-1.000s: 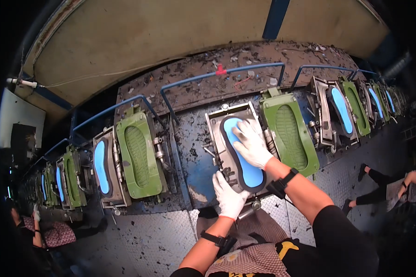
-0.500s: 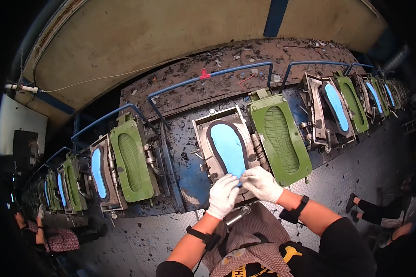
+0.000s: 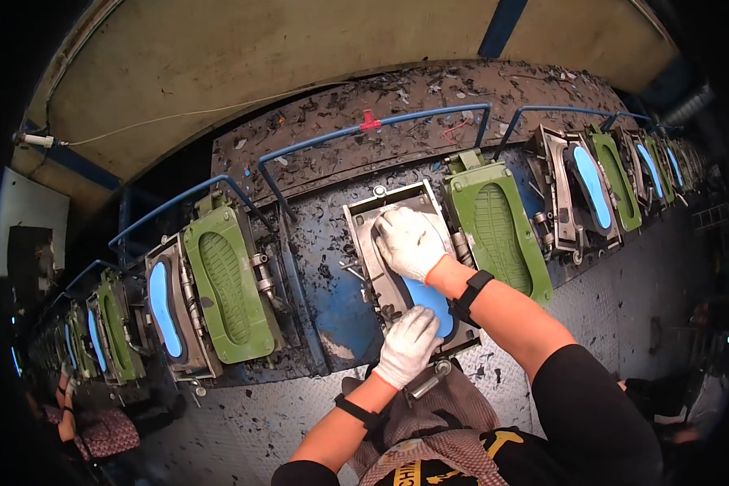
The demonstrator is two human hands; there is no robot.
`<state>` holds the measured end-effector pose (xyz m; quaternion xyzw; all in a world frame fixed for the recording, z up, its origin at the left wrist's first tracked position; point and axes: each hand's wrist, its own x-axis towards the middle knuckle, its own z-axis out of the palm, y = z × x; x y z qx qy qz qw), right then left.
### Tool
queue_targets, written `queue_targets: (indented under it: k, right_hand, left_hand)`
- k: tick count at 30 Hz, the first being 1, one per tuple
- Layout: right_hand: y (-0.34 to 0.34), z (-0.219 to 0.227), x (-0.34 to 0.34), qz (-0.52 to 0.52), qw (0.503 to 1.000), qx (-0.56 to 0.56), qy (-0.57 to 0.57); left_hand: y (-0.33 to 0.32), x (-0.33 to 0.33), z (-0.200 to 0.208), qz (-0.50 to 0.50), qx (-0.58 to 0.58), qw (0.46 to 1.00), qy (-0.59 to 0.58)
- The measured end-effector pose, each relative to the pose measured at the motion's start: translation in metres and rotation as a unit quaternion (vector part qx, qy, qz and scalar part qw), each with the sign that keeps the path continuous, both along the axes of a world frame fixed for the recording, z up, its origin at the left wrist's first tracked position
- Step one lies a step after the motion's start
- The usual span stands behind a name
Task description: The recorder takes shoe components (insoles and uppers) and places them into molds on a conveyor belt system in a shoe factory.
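Note:
A blue insole (image 3: 429, 301) with a dark border lies in the open metal shoe-sole mould (image 3: 365, 231) in front of me. My right hand (image 3: 413, 245), in a white glove, rests over its toe end and hides that part; the fingers lie over the surface, bent a little. At the heel end my left hand (image 3: 410, 347), also gloved in white, has its fingers together against the insole's left edge; its fingertips are partly hidden. The mould's green half (image 3: 496, 235), with a ribbed sole-shaped hollow, lies folded open on the right.
Another open mould with a blue insole (image 3: 164, 308) and its green half (image 3: 231, 283) stands left. More such moulds (image 3: 593, 186) continue right. Blue rails (image 3: 316, 146) run behind. Dark scraps litter the back ledge (image 3: 300, 170). Another person (image 3: 109, 433) is at far lower left.
My right hand has moved from the heel up to the toe end of the insole. My left hand stays near the heel. The view has shifted slightly.

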<state>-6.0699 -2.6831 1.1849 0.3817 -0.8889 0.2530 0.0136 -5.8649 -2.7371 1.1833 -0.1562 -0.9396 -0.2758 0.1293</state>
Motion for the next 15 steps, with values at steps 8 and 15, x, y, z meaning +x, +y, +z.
queue_targets:
  k: [8, 15]
  right_hand:
    - [0.127, 0.054, 0.120, -0.194, 0.851, -0.070, -0.482]
    - [0.131, -0.017, 0.229, -0.239, 0.215, -0.326, -0.889]
  left_hand:
    - [-0.037, -0.081, 0.026, -0.314, -0.098, 0.921, -0.211]
    - [-0.015, -0.090, 0.016, -0.329, -0.142, 0.917, -0.178]
